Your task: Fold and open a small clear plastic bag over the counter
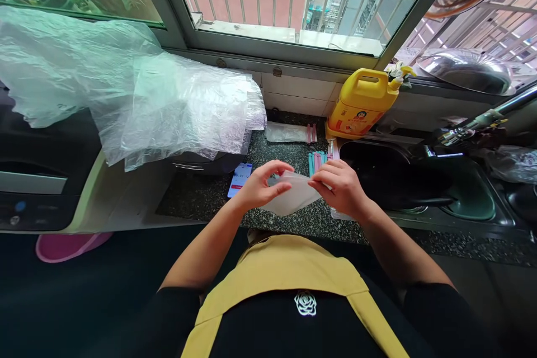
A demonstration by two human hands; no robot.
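Note:
A small translucent plastic bag [293,194] is held up over the speckled counter, slanting between my hands. My right hand [342,187] pinches its right end between thumb and fingers. My left hand [266,184] is at the bag's left side, thumb and forefinger apart in a C shape with part of the bag showing between them. Whether its other fingers touch the bag is hidden. Just beyond my right hand lie several pink and teal sealing clips [318,161]. A phone [240,179] with a lit screen lies left of my left hand.
A clear packet [287,133] with pink clips lies at the wall. A yellow jug [363,103] stands by the black sink [474,190]. Large plastic sheeting [180,106] covers things at left, near a black appliance [42,162]. A pink basin [71,247] sits below.

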